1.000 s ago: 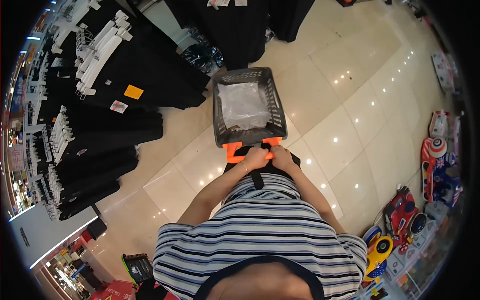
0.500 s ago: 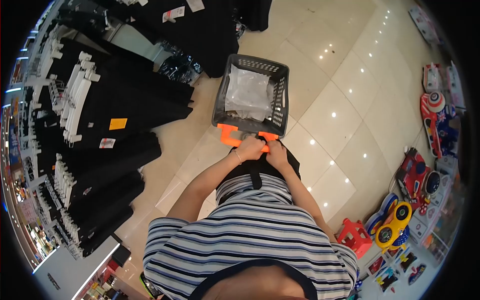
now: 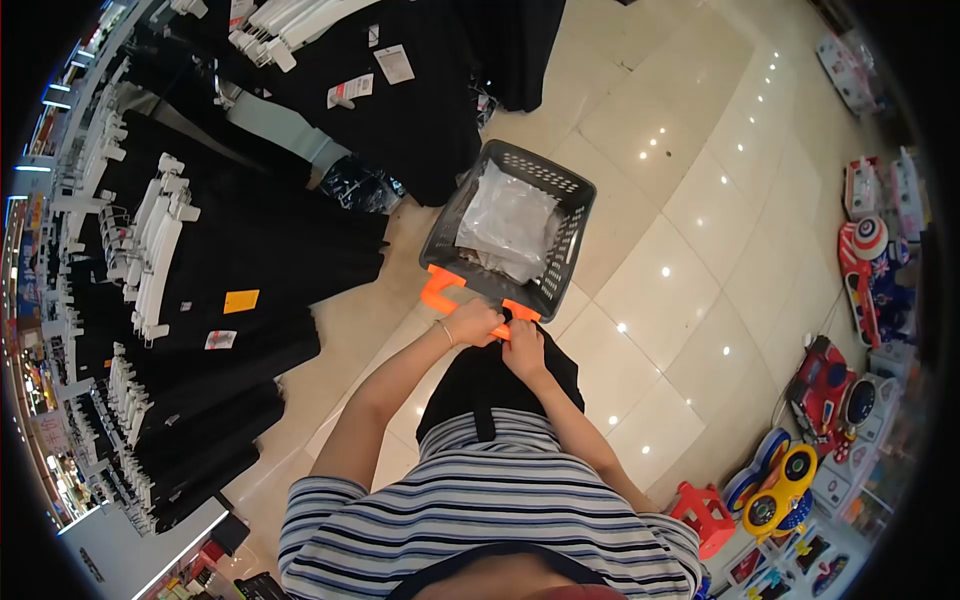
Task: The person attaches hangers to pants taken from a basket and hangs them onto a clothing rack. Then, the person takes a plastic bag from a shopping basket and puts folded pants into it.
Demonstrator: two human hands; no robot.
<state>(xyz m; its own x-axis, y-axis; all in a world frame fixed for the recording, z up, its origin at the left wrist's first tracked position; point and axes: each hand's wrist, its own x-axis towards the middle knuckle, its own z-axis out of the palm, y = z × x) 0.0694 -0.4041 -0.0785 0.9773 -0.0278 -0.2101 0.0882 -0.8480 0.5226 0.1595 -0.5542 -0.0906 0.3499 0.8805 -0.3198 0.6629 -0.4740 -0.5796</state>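
A dark grey shopping basket (image 3: 572,235) with perforated walls hangs or stands just ahead of my body, tilted a little clockwise. Its orange handle (image 3: 436,292) lies on the side nearest me. My left hand (image 3: 474,322) is wrapped round the middle of that handle. Close beside it, my right hand (image 3: 523,350) is closed on the handle's right part. Inside the basket lie several clear plastic packets (image 3: 508,215) with pale contents that I cannot make out.
Black garments (image 3: 260,220) on white hangers (image 3: 160,250) fill racks along the left. To the right are toys, among them a yellow spinner-shaped one (image 3: 780,490), and a red plastic stool (image 3: 702,520). Shiny tiled floor (image 3: 680,240) runs between.
The basket has come nearer my body and turned slightly clockwise, with both hands still on its handle. The garments at the upper left show more fully now.
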